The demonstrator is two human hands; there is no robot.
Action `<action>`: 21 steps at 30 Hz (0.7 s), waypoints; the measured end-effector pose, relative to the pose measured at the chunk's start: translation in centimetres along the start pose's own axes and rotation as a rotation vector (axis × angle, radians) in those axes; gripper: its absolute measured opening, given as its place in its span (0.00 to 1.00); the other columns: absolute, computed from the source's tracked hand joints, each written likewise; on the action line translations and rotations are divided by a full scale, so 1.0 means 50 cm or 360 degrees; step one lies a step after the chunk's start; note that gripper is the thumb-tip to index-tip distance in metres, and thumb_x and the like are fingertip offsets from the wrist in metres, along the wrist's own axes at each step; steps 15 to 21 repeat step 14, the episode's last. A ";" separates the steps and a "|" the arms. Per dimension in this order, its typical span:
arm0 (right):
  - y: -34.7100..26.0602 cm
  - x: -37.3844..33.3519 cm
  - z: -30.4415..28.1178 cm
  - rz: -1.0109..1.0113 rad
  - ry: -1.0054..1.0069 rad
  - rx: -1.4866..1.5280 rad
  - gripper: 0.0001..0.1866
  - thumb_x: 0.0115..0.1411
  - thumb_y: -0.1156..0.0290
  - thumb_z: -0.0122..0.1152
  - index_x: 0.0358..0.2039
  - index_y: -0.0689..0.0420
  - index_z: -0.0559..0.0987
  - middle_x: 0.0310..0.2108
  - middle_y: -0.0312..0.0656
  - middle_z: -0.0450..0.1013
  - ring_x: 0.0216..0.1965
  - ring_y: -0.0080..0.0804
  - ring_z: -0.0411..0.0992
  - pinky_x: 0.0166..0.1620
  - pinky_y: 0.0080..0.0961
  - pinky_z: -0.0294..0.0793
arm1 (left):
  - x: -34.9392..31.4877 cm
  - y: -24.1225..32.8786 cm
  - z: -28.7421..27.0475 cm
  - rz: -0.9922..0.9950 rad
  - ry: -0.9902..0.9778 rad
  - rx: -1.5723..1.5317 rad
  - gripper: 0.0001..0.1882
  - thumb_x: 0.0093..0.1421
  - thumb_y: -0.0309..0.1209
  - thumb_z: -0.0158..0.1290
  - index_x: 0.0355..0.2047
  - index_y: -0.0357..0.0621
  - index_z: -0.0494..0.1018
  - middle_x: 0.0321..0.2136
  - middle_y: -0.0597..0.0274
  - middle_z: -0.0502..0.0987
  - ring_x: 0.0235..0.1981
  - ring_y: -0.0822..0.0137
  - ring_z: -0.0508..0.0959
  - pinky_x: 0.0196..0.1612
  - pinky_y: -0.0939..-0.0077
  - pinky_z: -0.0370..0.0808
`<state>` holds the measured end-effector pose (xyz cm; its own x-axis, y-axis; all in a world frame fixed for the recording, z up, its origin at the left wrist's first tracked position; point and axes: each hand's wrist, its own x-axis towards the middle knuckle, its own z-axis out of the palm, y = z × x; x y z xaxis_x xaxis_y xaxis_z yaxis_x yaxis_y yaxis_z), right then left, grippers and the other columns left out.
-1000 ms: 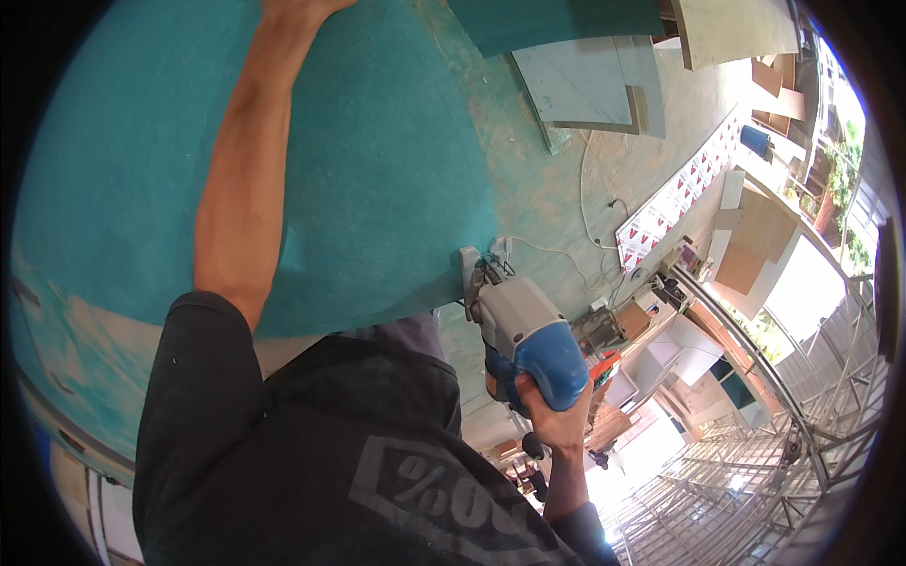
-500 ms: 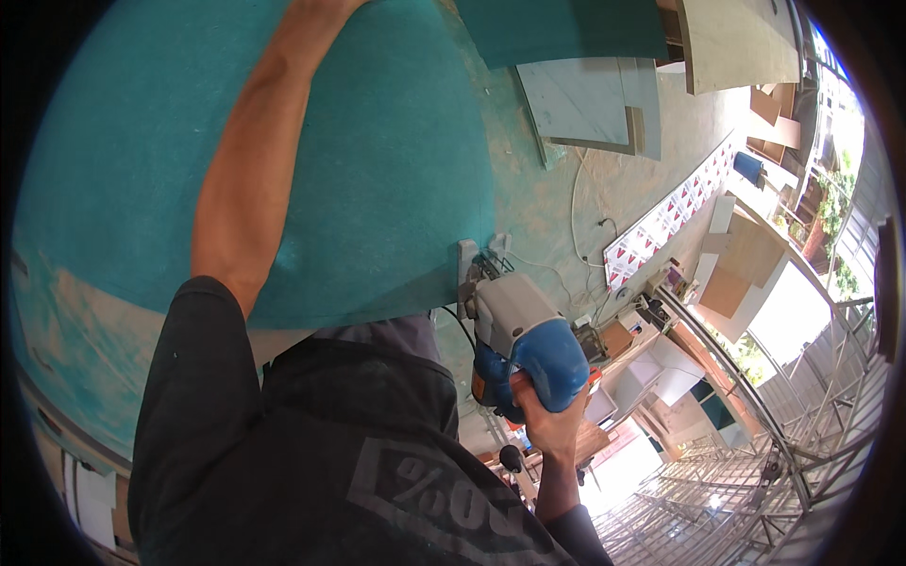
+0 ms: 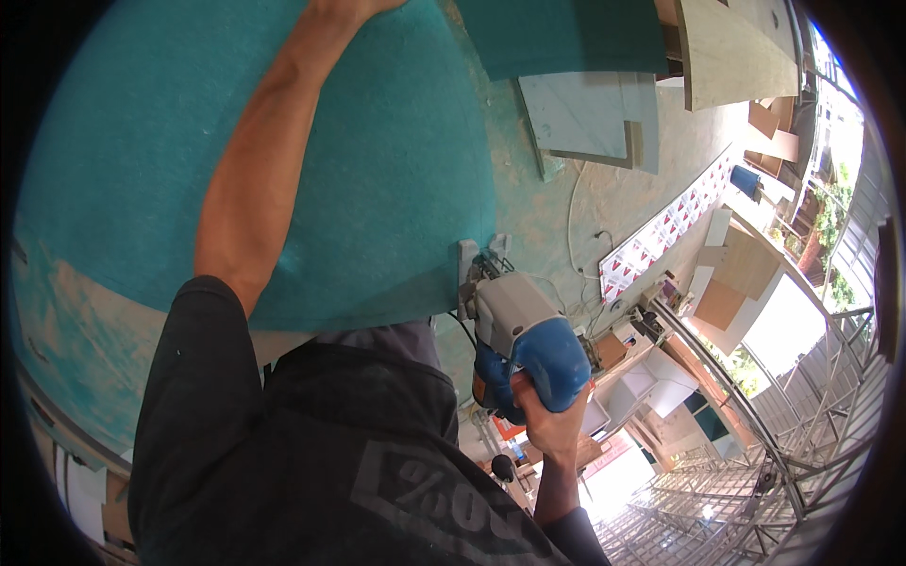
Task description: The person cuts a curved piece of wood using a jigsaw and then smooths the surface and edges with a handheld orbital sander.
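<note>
A large teal-green board [image 3: 396, 179] spreads before me, filling the left and middle of the view. My right hand [image 3: 552, 415] is wrapped around the rear handle of a blue and grey jigsaw [image 3: 524, 316]. The front end of the jigsaw, with its metal base, sits at the board's right edge, close to my body. My left arm stretches across the board to its far part. Only a bit of my left hand [image 3: 354, 8] shows at the top rim; its fingers are cut off by the picture's edge.
A cable [image 3: 574, 222] trails over the dusty floor to the right of the board. Beyond it lean a dark green panel [image 3: 566, 33], a marble-patterned panel [image 3: 576, 113] and a pale wooden sheet [image 3: 741, 47]. A long patterned strip [image 3: 665, 222] lies farther right.
My left hand and forearm have shifted slightly right and nearer. The background has shifted a little in view, while the jigsaw keeps its place at the board's edge.
</note>
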<state>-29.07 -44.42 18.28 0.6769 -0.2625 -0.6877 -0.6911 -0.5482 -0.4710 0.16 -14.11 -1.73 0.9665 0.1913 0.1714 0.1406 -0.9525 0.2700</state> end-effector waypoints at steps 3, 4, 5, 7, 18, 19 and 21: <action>-0.004 0.004 0.002 -0.0072 -0.0022 -0.0028 0.07 0.57 0.75 0.68 0.35 0.63 0.81 0.22 0.34 0.75 0.21 0.20 0.72 0.27 0.19 0.70 | -0.002 -0.010 0.016 0.0016 0.0115 0.0074 0.24 0.66 0.42 0.49 0.33 0.30 0.84 0.42 0.36 0.83 0.54 0.45 0.78 0.67 0.41 0.62; -0.006 0.006 0.001 -0.0083 -0.0035 -0.0033 0.07 0.57 0.75 0.68 0.35 0.63 0.81 0.22 0.34 0.75 0.21 0.20 0.72 0.27 0.19 0.70 | -0.002 -0.012 0.017 0.0013 0.0128 0.0091 0.24 0.66 0.42 0.49 0.33 0.30 0.84 0.42 0.36 0.83 0.53 0.45 0.78 0.67 0.41 0.62; -0.006 0.007 -0.001 -0.0089 -0.0033 -0.0042 0.07 0.57 0.75 0.68 0.35 0.63 0.81 0.22 0.34 0.75 0.22 0.20 0.72 0.27 0.19 0.71 | -0.001 -0.008 0.019 0.0013 0.0140 0.0094 0.24 0.66 0.42 0.49 0.33 0.30 0.84 0.42 0.37 0.83 0.53 0.44 0.78 0.67 0.41 0.62; -0.006 0.008 -0.002 -0.0089 -0.0010 -0.0049 0.08 0.57 0.74 0.68 0.35 0.63 0.81 0.22 0.35 0.75 0.22 0.20 0.72 0.27 0.19 0.71 | -0.001 0.000 0.018 0.0024 -0.0012 0.0017 0.24 0.66 0.42 0.49 0.32 0.31 0.84 0.41 0.37 0.83 0.52 0.44 0.79 0.67 0.42 0.62; -0.020 0.010 0.002 -0.0067 -0.0023 0.0010 0.10 0.58 0.73 0.69 0.38 0.63 0.81 0.23 0.36 0.76 0.22 0.22 0.73 0.28 0.21 0.73 | -0.005 -0.007 0.014 -0.0013 0.0023 -0.0111 0.26 0.67 0.44 0.49 0.32 0.31 0.85 0.42 0.39 0.83 0.56 0.45 0.78 0.68 0.44 0.62; -0.020 0.010 0.002 -0.0067 -0.0023 0.0010 0.10 0.58 0.73 0.69 0.38 0.63 0.81 0.23 0.36 0.76 0.22 0.22 0.73 0.28 0.21 0.73 | -0.005 -0.007 0.014 -0.0013 0.0023 -0.0111 0.26 0.67 0.44 0.49 0.32 0.31 0.85 0.42 0.39 0.83 0.56 0.45 0.78 0.68 0.44 0.62; -0.020 0.010 0.002 -0.0067 -0.0023 0.0010 0.10 0.58 0.73 0.69 0.38 0.63 0.81 0.23 0.36 0.76 0.22 0.22 0.73 0.28 0.21 0.73 | -0.005 -0.007 0.014 -0.0013 0.0023 -0.0111 0.26 0.67 0.44 0.49 0.32 0.31 0.85 0.42 0.39 0.83 0.56 0.45 0.78 0.68 0.44 0.62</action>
